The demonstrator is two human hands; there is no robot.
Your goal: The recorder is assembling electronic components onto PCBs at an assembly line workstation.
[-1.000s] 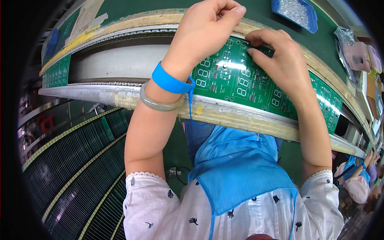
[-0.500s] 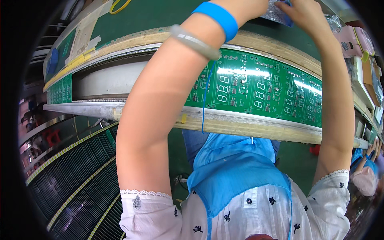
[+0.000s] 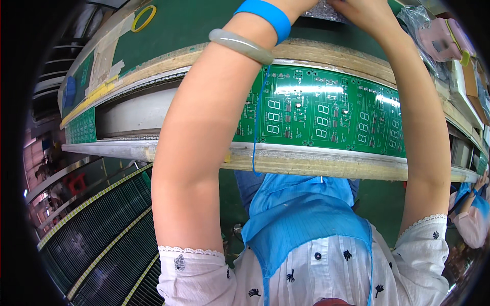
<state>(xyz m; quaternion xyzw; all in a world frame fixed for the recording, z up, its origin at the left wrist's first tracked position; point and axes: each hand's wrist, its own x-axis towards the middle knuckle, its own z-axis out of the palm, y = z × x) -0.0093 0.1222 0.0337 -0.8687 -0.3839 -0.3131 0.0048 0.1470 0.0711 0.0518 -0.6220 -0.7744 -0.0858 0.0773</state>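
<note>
Both hands reach to the far side of the bench, where the top edge cuts them off. My left hand (image 3: 301, 4) is at the left of a tray of small shiny pieces (image 3: 324, 11); its fingers are out of sight. My right hand (image 3: 360, 13) comes to the tray's right side, its thumb near the pieces and its other fingers hidden. What either holds, if anything, does not show. A blue wrist strap (image 3: 265, 16) and a pale bangle (image 3: 240, 46) circle my left arm. Beneath my arms lies a green circuit board panel (image 3: 306, 115) with several digit displays, in a rail.
A blue cord (image 3: 254, 148) hangs across the panel. Yellow tape rolls (image 3: 143, 19) lie on the green bench at far left. A pink container (image 3: 440, 41) stands at the right beside clear plastic bags. Racks of upright boards (image 3: 102, 245) fill the lower left.
Both hands have shifted slightly left and farther toward the top edge. The view has moved a little, so the panel appears farther left. A blue edge by the tray no longer shows.
</note>
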